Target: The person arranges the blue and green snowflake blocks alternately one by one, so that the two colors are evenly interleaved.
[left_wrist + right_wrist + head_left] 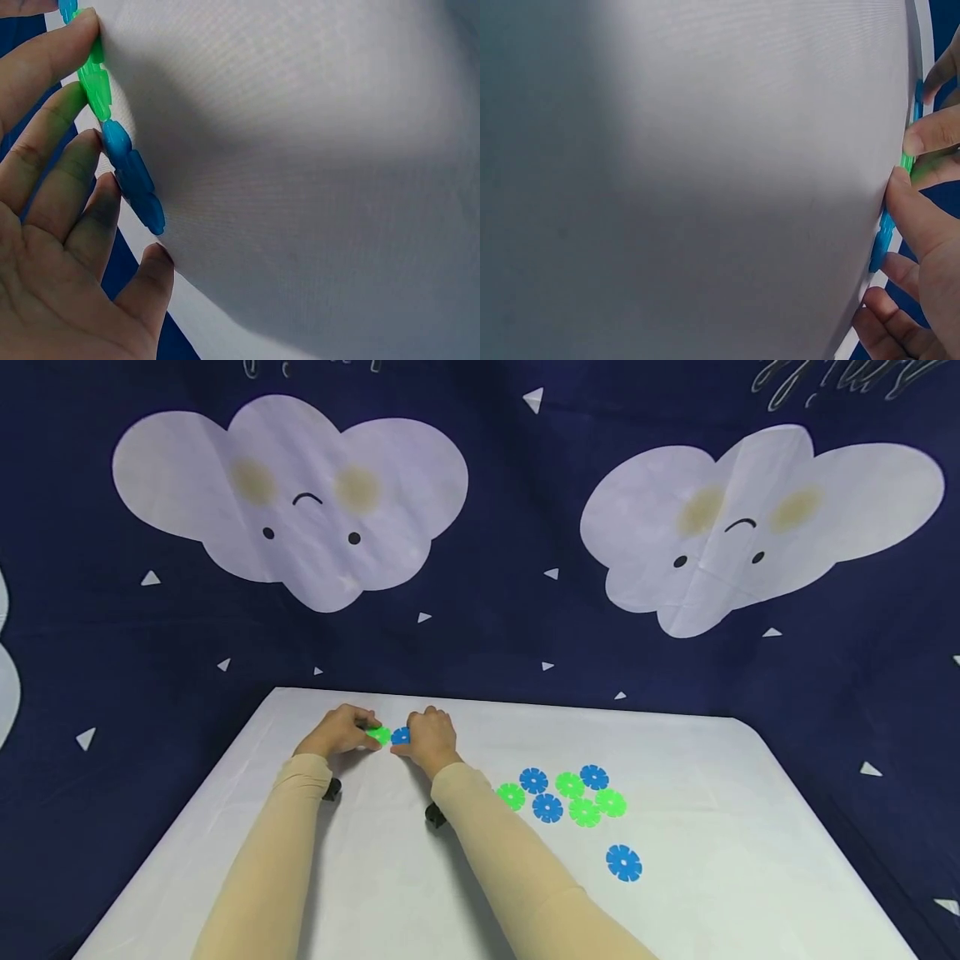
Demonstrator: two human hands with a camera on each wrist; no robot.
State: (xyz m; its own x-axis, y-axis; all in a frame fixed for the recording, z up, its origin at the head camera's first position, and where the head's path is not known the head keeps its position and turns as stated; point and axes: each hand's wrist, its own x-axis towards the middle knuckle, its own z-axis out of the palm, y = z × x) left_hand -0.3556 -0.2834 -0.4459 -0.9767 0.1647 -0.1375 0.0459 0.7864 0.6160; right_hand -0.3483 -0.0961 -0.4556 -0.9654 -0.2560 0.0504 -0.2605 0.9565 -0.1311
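Near the table's far edge, my left hand (342, 731) pinches a green notched plastic disc (383, 736) between thumb and fingers. My right hand (432, 739) holds a blue notched disc (401, 737) against the green one's right side. A second blue disc (133, 178) adjoins the green disc on its other side, beside my left fingers; in the head view the left hand hides it. All three form a row, seen almost edge-on in both wrist views. Whether the notches of the right-hand blue disc and the green disc interlock, I cannot tell.
Right of my right forearm, several loose green discs (585, 812) and blue discs (547, 808) lie flat on the white table (697, 793). One blue disc (624, 862) lies apart, closer to me. Behind the table hangs a dark blue cloth (510, 635) with clouds.
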